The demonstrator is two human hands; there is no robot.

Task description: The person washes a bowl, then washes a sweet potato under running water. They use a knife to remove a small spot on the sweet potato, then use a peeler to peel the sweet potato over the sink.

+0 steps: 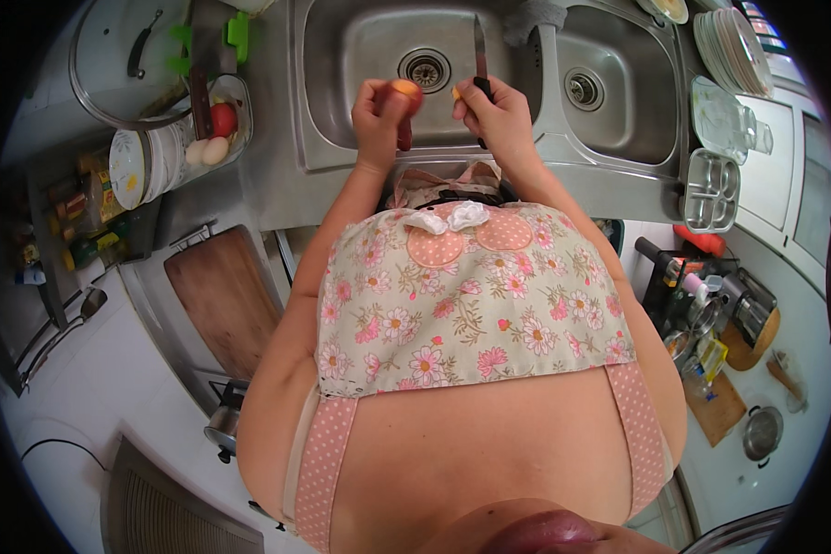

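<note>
My left hand [377, 114] grips a red-skinned root vegetable [415, 102], likely a sweet potato, over the near part of the large steel sink basin [360, 41]. Its cut end is orange, and a darker red part shows below my fingers. In my right hand [502, 111] is a knife [481, 52] by its black handle, blade pointing away from me. A small orange piece [456, 93] sits at the fingertips of that same hand. The two hands are apart, with the drain [424, 69] just beyond them.
A smaller basin [616, 131] adjoins on the right, with a grey cloth [537, 19] over the divider. Stacked plates [730, 52] and a compartment tray [712, 190] line the right edge. At left stand plates [145, 170], eggs [215, 150], a tomato [223, 120] and a wooden cutting board [225, 298].
</note>
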